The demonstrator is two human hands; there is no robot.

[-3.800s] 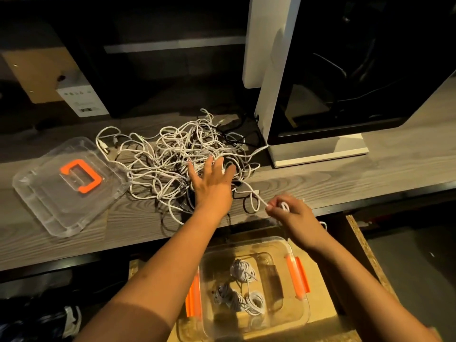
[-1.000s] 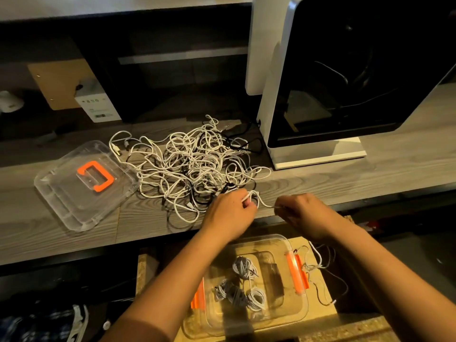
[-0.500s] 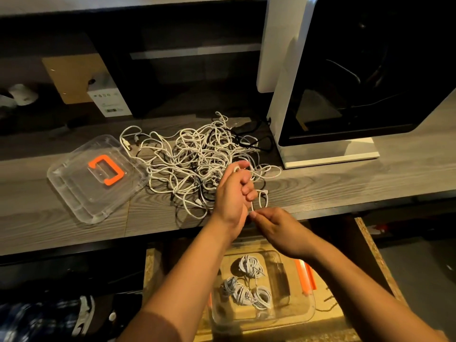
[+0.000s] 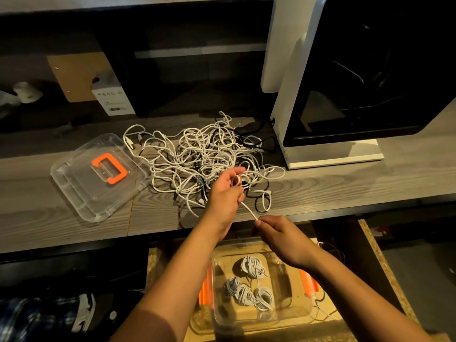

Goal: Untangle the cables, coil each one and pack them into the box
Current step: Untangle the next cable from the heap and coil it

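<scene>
A tangled heap of white cables (image 4: 197, 159) lies on the grey wooden desk (image 4: 320, 186). My left hand (image 4: 225, 193) is raised at the heap's near edge with one white cable (image 4: 249, 211) looped round its fingers. That cable runs taut down to my right hand (image 4: 278, 233), which pinches it just over the desk's front edge. Below the desk a clear plastic box (image 4: 291, 314) with orange latches holds several coiled white cables (image 4: 249, 282).
The box's clear lid (image 4: 74, 183) with an orange handle lies on the desk, left of the heap. A large white machine with a dark window (image 4: 357, 82) stands at the right. A small white carton (image 4: 112, 97) sits on the dark shelf behind.
My left hand has lifted from the desk edge and taken turns of the cable round its fingers. My right hand has slid in below it, keeping the cable taut.
</scene>
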